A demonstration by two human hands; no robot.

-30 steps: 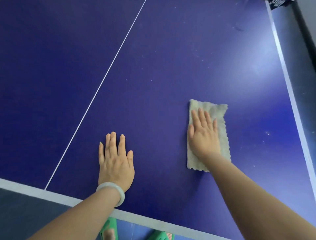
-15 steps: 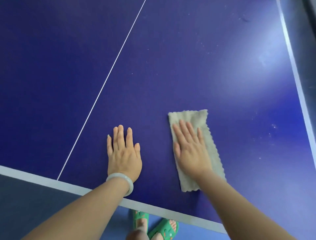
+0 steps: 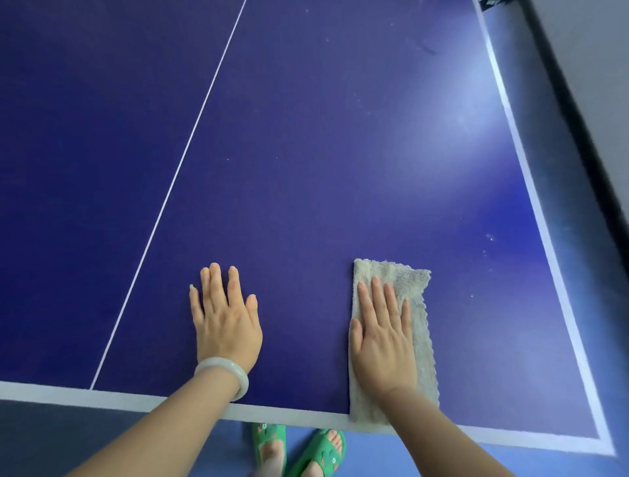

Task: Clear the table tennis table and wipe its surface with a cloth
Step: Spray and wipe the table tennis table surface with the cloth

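The person's right hand [image 3: 383, 340] is lying flat, fingers straight, on the folded grey cloth [image 3: 408, 275] at the near edge of the blue desk [image 3: 306, 170], while the left hand [image 3: 224, 320] is pressing flat on the bare surface nearby, holding nothing. With the cloth's near end lying over the white border line [image 3: 136, 396], a pull nearer is likely to drag it off onto the floor, and the pale specks [image 3: 490, 237] to its right are risking being missed. The palm is hiding much of the cloth, and the frame is cutting off a dark object [image 3: 492, 3] at the top right, too little to name.
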